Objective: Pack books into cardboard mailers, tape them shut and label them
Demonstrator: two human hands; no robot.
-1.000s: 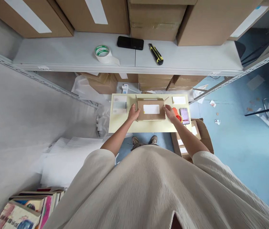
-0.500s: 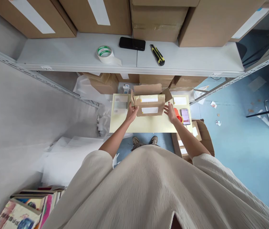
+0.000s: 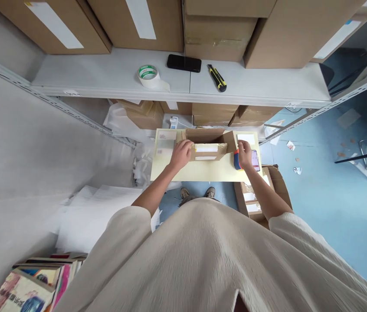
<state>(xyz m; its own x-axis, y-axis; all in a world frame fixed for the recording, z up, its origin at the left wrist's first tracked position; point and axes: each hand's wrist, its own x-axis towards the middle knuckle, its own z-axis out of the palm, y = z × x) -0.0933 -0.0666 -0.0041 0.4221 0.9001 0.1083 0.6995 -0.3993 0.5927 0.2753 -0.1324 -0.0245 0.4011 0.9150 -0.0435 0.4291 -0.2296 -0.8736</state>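
An open cardboard box (image 3: pixel 208 151) with white labels on its front stands on the pale yellow table (image 3: pixel 199 172). Its flaps are up, and the shadowed inside partly shows. My left hand (image 3: pixel 182 154) grips the box's left front corner, fingers over the upper edge. To the right of the box, my right hand (image 3: pixel 245 154) is closed around a blue and orange tape dispenser (image 3: pixel 237 160), which it partly covers. A lit phone (image 3: pixel 255 160) lies just right of that hand.
Above the table, a grey shelf (image 3: pixel 112 78) holds a tape roll (image 3: pixel 148 74), a black phone (image 3: pixel 184 63), a utility knife (image 3: pixel 217 78) and large cartons (image 3: pixel 219 37). An open carton (image 3: pixel 279 186) stands below on the right. White sheets (image 3: pixel 95 212) and stacked books (image 3: pixel 24 290) lie at left.
The box has tipped so that its opening faces up more. My right hand has moved right, away from the box, and closed on the tape dispenser, which has turned. My left hand sits higher on the corner.
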